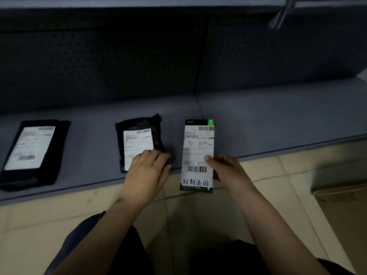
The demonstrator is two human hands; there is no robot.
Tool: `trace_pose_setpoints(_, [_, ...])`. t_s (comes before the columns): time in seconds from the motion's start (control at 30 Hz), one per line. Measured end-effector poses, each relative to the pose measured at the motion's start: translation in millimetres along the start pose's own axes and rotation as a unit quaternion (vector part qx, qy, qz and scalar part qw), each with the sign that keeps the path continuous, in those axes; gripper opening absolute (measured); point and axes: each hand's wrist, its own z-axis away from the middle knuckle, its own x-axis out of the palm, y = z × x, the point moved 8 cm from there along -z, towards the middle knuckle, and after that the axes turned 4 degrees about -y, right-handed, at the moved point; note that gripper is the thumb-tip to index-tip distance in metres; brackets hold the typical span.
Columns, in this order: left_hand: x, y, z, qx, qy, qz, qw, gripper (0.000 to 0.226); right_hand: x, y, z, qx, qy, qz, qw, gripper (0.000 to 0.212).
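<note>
My right hand holds a narrow dark box by its right edge, thumb on its white shipping label with barcodes and handwriting; the box sticks out over the shelf's front edge. My left hand rests with fingers spread on the lower right part of a black plastic parcel with a white label, lying on the grey shelf. A second, flatter black parcel with a white label lies at the far left of the shelf.
Behind the shelf rises a dark perforated back panel. Below is a beige tiled floor. A brown cardboard box stands on the floor at the right. My knees show at the bottom.
</note>
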Motion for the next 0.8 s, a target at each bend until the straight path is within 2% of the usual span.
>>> trace_pose_setpoints(0.2, [-33.1, 9.3, 28.8, -0.051, -0.102, -0.012, 0.993, 0.025, 37.0, 22.4, 54.1, 0.081, -0.011, -0.134, 0.988, 0.013])
trace_pose_setpoints(0.27, [-56.7, 20.5, 35.2, -0.06, -0.134, -0.011, 0.989, 0.028, 36.6, 26.1, 85.4, 0.102, 0.001, -0.154, 0.983, 0.017])
trace_pose_setpoints(0.4, [-117.5, 58.5, 38.4, -0.036, -0.172, 0.003, 0.984, 0.029, 23.9, 16.8, 161.7, 0.142, 0.026, -0.231, 0.962, 0.022])
trace_pose_setpoints(0.63, [-249.8, 155.0, -0.8, 0.048, -0.18, 0.018, 0.982, 0.033, -44.9, -89.2, 281.2, 0.109, 0.074, -0.261, 0.956, 0.026])
trace_pose_setpoints(0.8, [-357.9, 233.7, -44.8, 0.145, -0.125, 0.039, 0.981, 0.027, -109.2, -186.4, 377.1, 0.034, 0.154, -0.27, 0.95, 0.022])
